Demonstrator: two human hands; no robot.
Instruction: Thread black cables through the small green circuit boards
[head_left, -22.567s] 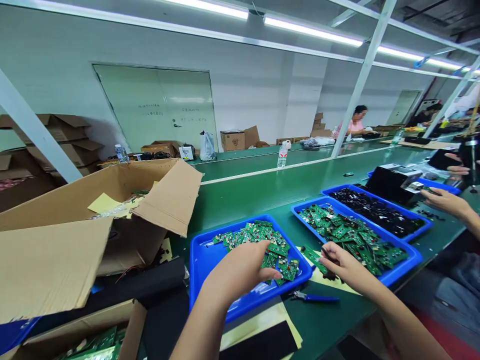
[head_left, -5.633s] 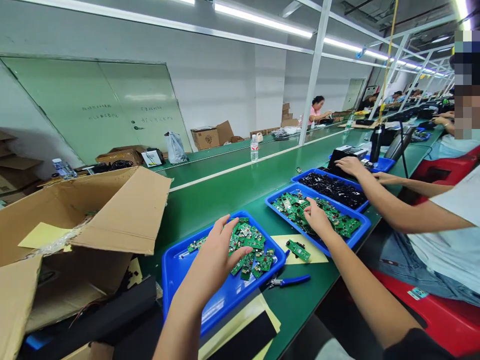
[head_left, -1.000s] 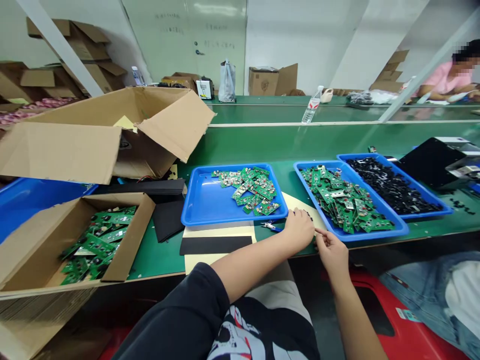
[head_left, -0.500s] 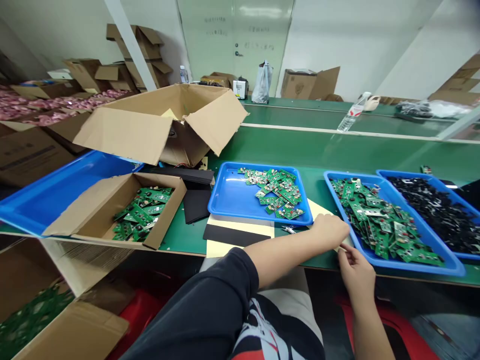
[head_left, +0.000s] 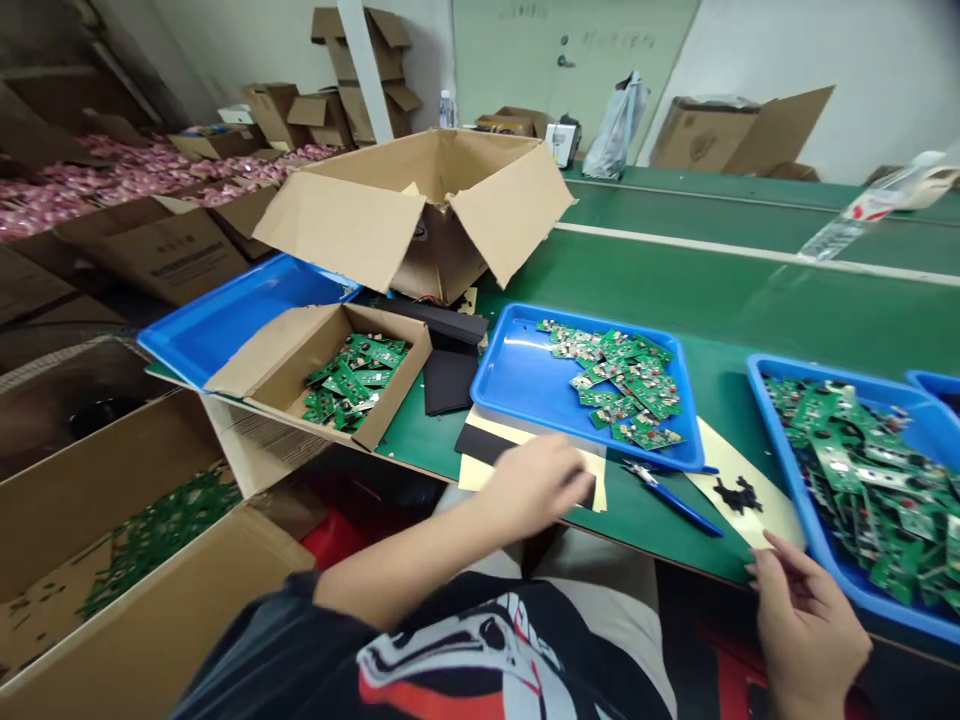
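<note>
The left hand (head_left: 536, 485) hovers over the near edge of the worktop (head_left: 720, 300), above a small stack of black and yellow sheets (head_left: 480, 450) that pokes out from under the middle blue tray (head_left: 517, 375). The hand is blurred. Its fingers look curled together, but I cannot tell whether they grip anything.

The right hand (head_left: 810, 620) sits lower, just off the near edge. Its fingers are loosely parted, with the tips at the near corner of a yellow sheet (head_left: 772, 505) and no grip visible. This sheet lies flat between the middle tray and the right blue tray (head_left: 787, 470), and a little cluster of black parts (head_left: 739, 493) rests on it. Blue-handled cutters (head_left: 675, 495) lie just beside it, touching the near rim of the middle tray.

Green circuit boards (head_left: 626, 385) are heaped in the right half of the middle tray, and more boards (head_left: 862, 470) fill the right tray. Toward the left end of the worktop, a small cardboard box (head_left: 394, 395) holds another pile of boards and sits partly on a third blue tray (head_left: 225, 320). Black foam pads (head_left: 448, 380) lie between that box and the middle tray. Behind them stands a large open carton (head_left: 420, 200), flaps spread. Below the left end, a floor carton (head_left: 150, 600) holds green scraps.
</note>
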